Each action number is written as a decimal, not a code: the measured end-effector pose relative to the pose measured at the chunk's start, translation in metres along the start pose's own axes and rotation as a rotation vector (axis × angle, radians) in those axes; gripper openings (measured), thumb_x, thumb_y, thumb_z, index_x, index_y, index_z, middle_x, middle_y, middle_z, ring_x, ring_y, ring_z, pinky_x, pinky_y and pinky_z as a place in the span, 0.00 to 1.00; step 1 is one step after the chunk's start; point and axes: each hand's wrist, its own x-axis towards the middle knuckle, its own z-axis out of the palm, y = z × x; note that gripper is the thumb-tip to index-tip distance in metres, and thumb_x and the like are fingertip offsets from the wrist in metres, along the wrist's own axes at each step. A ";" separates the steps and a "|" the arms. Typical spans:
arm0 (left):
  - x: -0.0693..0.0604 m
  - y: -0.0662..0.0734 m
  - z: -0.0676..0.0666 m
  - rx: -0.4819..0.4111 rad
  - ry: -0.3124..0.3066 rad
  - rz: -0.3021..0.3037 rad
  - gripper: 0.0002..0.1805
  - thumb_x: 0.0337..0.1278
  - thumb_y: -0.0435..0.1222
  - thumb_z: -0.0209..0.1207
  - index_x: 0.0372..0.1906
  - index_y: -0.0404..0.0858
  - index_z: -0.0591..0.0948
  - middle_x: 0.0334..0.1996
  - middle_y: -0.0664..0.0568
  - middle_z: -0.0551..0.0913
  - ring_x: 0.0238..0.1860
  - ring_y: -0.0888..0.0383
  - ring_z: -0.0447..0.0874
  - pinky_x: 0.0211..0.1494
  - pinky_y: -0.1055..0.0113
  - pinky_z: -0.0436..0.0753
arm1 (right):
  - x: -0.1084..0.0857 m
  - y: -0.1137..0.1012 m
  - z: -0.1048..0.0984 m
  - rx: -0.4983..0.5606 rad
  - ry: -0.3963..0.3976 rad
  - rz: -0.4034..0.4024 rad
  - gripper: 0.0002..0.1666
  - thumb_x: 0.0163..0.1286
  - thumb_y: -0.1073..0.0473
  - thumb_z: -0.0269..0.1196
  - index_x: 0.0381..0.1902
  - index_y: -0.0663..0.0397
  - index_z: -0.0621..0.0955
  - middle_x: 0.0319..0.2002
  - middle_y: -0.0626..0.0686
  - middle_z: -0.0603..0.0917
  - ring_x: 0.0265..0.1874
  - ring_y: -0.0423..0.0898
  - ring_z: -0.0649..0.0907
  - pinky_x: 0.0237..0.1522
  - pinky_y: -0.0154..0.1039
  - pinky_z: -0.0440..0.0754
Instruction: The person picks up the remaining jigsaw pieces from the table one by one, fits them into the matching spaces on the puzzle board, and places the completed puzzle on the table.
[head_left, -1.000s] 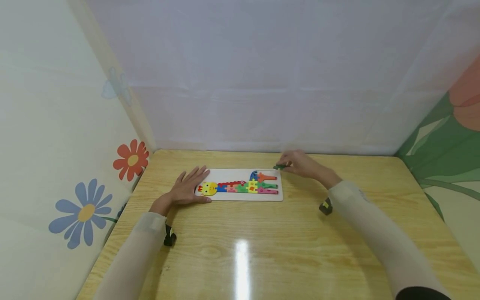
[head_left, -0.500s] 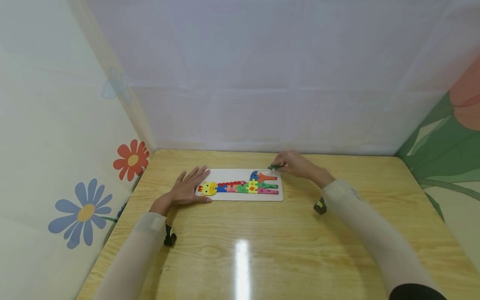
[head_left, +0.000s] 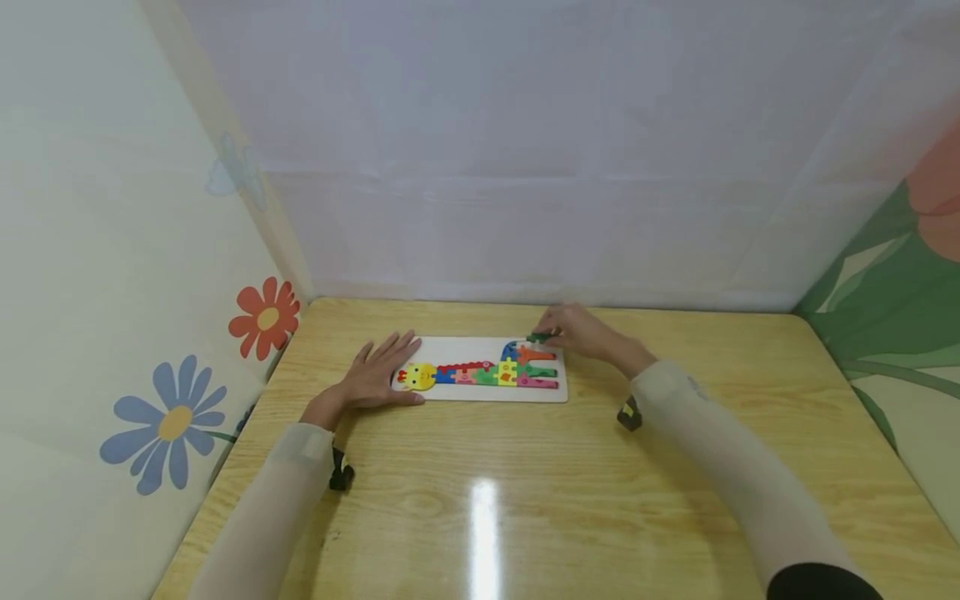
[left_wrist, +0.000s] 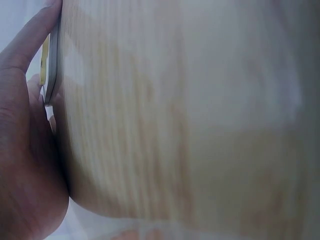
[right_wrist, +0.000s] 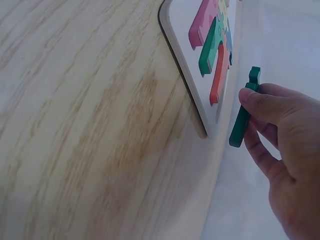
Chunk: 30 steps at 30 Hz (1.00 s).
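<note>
A white puzzle board (head_left: 457,348) lies flat on the table, filled with a giraffe of bright interlocking pieces. The yellow giraffe head (head_left: 417,377) is at its left end; orange, green and pink legs point right. My left hand (head_left: 372,377) rests around that left end, fingers spread and straight, thumb along the near edge. Between thumb and fingers my right hand (head_left: 583,331) pinches a dark green puzzle piece (right_wrist: 242,117). In the right wrist view the piece is held apart from the board, beside the orange leg (right_wrist: 218,75). The left wrist view shows mostly thumb and palm.
The wooden table (head_left: 420,483) extends toward me and to both sides. A pale cloth wall (head_left: 525,208) stands right behind its far edge. Flower-printed panels (head_left: 172,425) close in the left and right sides.
My right hand has shifted left with the green puzzle piece, from beyond the board's far right corner to above its far edge. The left hand stays in place.
</note>
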 end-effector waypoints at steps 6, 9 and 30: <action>0.000 -0.002 0.000 0.004 0.003 0.002 0.64 0.56 0.70 0.65 0.87 0.42 0.50 0.88 0.45 0.43 0.87 0.40 0.35 0.81 0.32 0.32 | 0.004 -0.002 0.003 -0.010 0.009 -0.019 0.15 0.64 0.68 0.76 0.49 0.60 0.90 0.45 0.55 0.91 0.45 0.50 0.87 0.50 0.45 0.87; 0.000 -0.002 0.001 -0.001 0.003 0.004 0.65 0.55 0.70 0.65 0.87 0.42 0.50 0.88 0.45 0.43 0.87 0.40 0.35 0.81 0.31 0.32 | 0.006 -0.003 0.005 0.000 0.010 -0.014 0.15 0.64 0.68 0.76 0.49 0.60 0.90 0.45 0.55 0.91 0.45 0.50 0.88 0.50 0.45 0.87; 0.002 0.002 0.001 -0.034 0.020 0.028 0.65 0.55 0.70 0.66 0.87 0.41 0.50 0.87 0.43 0.44 0.86 0.39 0.36 0.80 0.30 0.34 | 0.016 -0.005 0.016 -0.011 0.020 -0.028 0.11 0.65 0.68 0.75 0.47 0.61 0.91 0.43 0.56 0.91 0.41 0.49 0.89 0.44 0.38 0.89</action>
